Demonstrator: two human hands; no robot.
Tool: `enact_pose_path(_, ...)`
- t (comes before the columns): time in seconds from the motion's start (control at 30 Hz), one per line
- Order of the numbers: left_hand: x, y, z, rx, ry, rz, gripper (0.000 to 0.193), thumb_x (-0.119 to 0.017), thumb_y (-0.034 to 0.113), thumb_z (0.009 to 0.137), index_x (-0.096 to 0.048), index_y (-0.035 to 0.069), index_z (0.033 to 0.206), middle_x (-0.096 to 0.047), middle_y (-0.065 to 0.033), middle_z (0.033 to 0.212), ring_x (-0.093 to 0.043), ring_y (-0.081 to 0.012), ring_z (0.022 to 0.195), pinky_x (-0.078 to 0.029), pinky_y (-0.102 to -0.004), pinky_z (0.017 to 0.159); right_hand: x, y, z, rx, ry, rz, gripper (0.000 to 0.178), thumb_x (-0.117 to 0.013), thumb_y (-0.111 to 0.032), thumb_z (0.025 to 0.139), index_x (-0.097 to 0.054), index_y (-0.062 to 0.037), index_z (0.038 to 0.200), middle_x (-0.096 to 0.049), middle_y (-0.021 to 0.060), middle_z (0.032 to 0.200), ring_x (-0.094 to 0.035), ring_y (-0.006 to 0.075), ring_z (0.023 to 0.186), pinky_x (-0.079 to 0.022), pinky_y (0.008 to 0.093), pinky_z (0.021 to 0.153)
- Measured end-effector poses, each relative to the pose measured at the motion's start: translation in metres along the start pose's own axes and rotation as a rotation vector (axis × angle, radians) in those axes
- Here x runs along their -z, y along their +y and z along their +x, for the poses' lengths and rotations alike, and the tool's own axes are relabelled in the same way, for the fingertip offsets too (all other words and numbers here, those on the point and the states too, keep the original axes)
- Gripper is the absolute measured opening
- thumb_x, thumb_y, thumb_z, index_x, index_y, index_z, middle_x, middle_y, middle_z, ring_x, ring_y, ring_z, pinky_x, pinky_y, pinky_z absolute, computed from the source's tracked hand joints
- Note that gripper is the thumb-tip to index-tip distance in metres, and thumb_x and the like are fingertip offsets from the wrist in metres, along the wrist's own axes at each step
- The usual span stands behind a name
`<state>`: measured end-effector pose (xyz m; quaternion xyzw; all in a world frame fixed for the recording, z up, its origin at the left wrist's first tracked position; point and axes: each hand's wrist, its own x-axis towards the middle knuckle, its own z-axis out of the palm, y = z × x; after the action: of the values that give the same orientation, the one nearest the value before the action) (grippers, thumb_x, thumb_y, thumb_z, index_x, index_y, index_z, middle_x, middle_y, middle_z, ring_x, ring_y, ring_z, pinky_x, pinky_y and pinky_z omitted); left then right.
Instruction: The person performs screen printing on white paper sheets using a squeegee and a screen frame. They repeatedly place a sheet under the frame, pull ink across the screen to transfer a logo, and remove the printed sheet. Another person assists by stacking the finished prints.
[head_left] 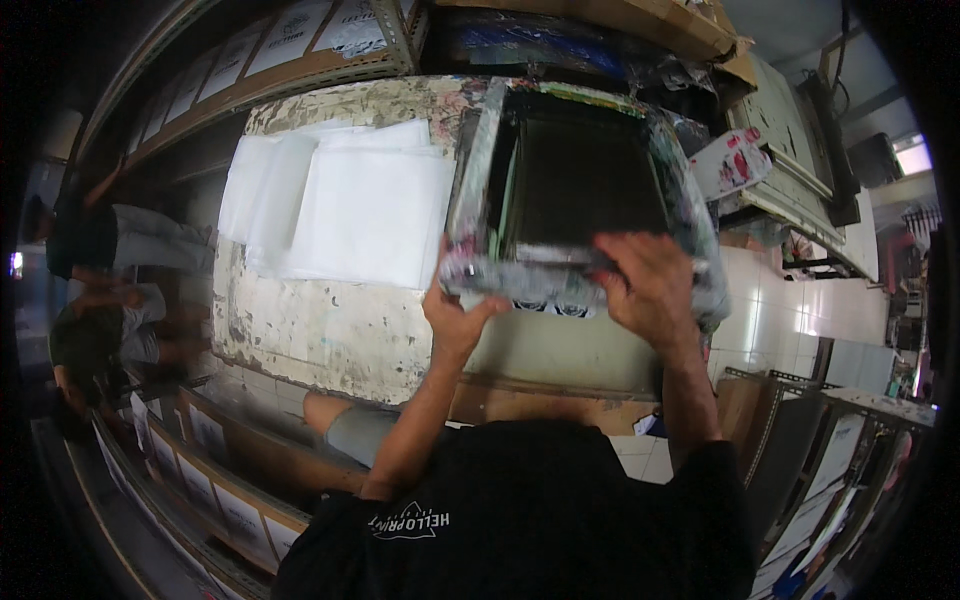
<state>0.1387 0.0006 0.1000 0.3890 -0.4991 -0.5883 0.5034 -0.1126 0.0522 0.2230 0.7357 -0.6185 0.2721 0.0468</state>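
Note:
A paint-stained screen printing frame (590, 275) with a dark mesh (590, 180) is tilted over the right part of the worktable. My left hand (455, 315) is closed around its near left corner, thumb along the front edge. At the near end of the mesh, my right hand (650, 290) is closed on a dark bar, a squeegee (570, 257) by its look, blurred by motion. Below the frame's front edge, part of a black printed pattern (555, 309) shows on white; the frame hides the rest. White sheets (375, 215) lie in loose overlapping stacks to the left.
The worn worktable (330, 335) has flaking paint. A shelf with boxes (290, 40) stands behind it, and more boxes (230, 500) line the lower left. A red-stained white container (730, 165) sits right of the frame. Two people (100, 300) are at the far left.

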Motion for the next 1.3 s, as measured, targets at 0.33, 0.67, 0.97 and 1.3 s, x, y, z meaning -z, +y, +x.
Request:
enact_pose_path(0.33,0.047,-0.098,-0.039,-0.246,-0.032,0.592,0.104,-0.096,0.03,0.053,-0.049,-0.004,0.14,-0.059,-0.0195,0.111,-0.058,-0.0361,0.101,-0.047,-0.0425,0.089,-0.143,0.142,0.09,-0.111,-0.002,0.08,0.031,-0.069,-0.014,0.082,-0.07,-0.0062,0.111,-0.071,0.0167,0.11,-0.066,0.0382,0.102,-0.052,0.0452,0.088)
enact_pose_path(0.67,0.044,-0.075,-0.036,-0.306,-0.052,0.659,0.103,-0.096,0.026,0.052,-0.05,-0.003,0.139,-0.059,-0.0187,0.109,-0.056,-0.0366,0.1,-0.045,-0.044,0.088,-0.2,0.193,0.126,-0.069,-0.044,0.045,0.032,-0.066,-0.021,0.086,-0.07,-0.0087,0.115,-0.071,0.0138,0.117,-0.064,0.0355,0.111,-0.046,0.0497,0.097)
enact_pose_path(0.97,0.046,-0.085,-0.04,-0.308,-0.029,0.716,0.104,-0.092,0.038,0.057,-0.048,-0.003,0.141,-0.06,-0.0196,0.114,-0.056,-0.0371,0.103,-0.044,-0.0443,0.092,-0.133,0.043,-0.039,-0.016,-0.014,-0.048,0.031,-0.066,-0.014,0.077,-0.069,-0.0089,0.108,-0.069,0.01,0.096,-0.062,0.03,0.086,-0.045,0.0458,0.072)
enact_pose_path(1.3,0.045,-0.089,-0.037,-0.327,-0.007,0.744,0.101,-0.094,0.034,0.053,-0.052,-0.003,0.138,-0.05,-0.0203,0.143,-0.047,-0.0382,0.129,-0.037,-0.0457,0.108,-0.076,0.006,-0.048,-0.366,-0.324,0.447,0.048,-0.071,-0.014,0.08,-0.068,-0.0183,0.127,-0.065,0.0122,0.088,-0.064,0.034,0.077,-0.051,0.0419,0.075)
